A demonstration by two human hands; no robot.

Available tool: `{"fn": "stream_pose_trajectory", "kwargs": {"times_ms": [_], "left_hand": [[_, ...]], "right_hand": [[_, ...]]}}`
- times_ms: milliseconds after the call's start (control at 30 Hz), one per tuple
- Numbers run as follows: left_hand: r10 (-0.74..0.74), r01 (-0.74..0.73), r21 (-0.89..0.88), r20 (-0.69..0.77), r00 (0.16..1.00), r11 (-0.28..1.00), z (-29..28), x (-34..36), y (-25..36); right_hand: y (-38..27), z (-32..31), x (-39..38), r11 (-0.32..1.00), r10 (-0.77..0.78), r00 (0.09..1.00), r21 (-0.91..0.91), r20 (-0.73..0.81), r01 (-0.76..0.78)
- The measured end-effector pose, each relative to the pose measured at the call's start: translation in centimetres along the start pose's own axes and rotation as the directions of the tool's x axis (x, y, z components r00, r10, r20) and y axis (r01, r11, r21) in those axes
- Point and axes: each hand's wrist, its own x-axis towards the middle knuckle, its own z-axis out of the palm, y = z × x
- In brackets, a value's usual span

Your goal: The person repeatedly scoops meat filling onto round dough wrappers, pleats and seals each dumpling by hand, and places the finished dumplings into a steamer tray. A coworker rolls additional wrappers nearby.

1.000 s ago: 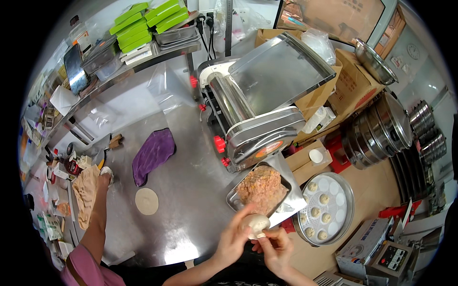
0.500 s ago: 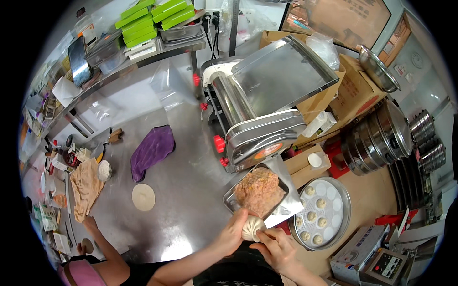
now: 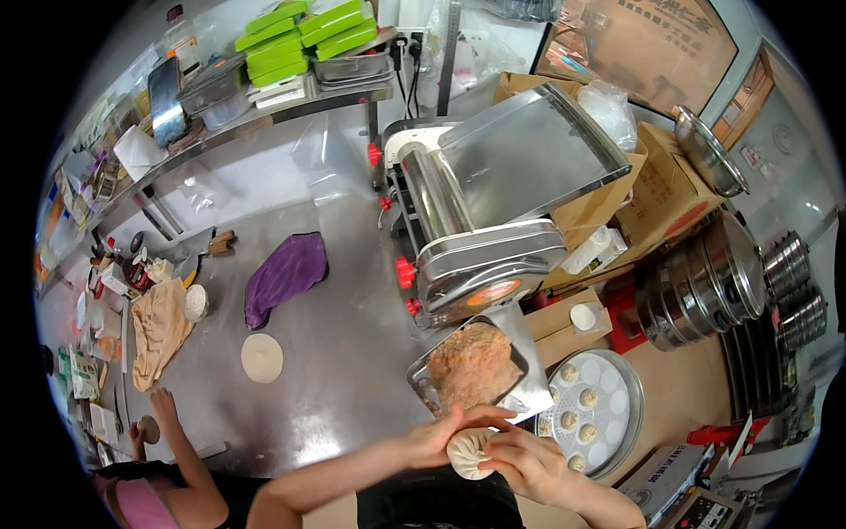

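Observation:
Low in the view, a round pleated bun [image 3: 469, 454] of pale dough is held between my hands. My left hand [image 3: 432, 438] cradles its far left side, with the fingers stretched behind it. My right hand [image 3: 529, 458] pinches the gathered pleats on the bun's right side. Just beyond my hands stands a metal tray [image 3: 414, 381] with pinkish minced filling [image 3: 471, 366]. A flat round dough wrapper [image 3: 262, 358] lies on the steel table [image 3: 344, 388] to the left. To the right, a round steamer tray [image 3: 636, 423] carries several small pleated buns on white paper rounds.
A dough-rolling machine [image 3: 480, 256] takes up the back of the table. Left of it lies a purple cloth [image 3: 286, 278]. A co-worker's hand [image 3: 162, 404] is at the far left, near a tan cloth [image 3: 160, 331]. Stacked steamers [image 3: 696, 282] stand at the right.
My left fingers have stretched out behind the bun, and the bun has turned so its pleats face right. The view has shifted slightly. The co-worker's hand has moved up.

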Motion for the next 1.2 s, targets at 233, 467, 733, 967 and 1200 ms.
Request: {"fn": "stream_pose_trajectory", "kwargs": {"times_ms": [233,467,733,967,1200], "left_hand": [[0.055,-0.12,-0.245,-0.256,0.965,0.962,1.1,0.4,-4.3],[0.587,-0.496,0.315,-0.45,0.673,0.809,2.2,2.2,-6.4],[0.166,-0.129,0.166,-0.235,0.958,0.978,0.7,0.7,-4.3],[0.049,-0.038,0.052,-0.243,0.969,0.998,1.5,-0.5,-4.1],[0.673,-0.375,0.615,-0.369,0.641,0.694,2.9,-0.8,-5.6]], "right_hand": [[1.0,-0.9,-1.0,0.992,-0.035,0.984,-0.113,0.177,0.055],[0.2,1.5,-2.2,0.835,0.549,0.816,0.163,-0.179,-0.526],[2.1,-1.1,-2.2,0.99,0.074,0.997,0.115,0.025,-0.076],[3.3,-1.3,-1.8,0.952,-0.301,0.947,-0.024,0.108,0.305],[-0.7,3.3,-2.8,0.926,0.368,0.893,0.185,-0.259,-0.328]]}}
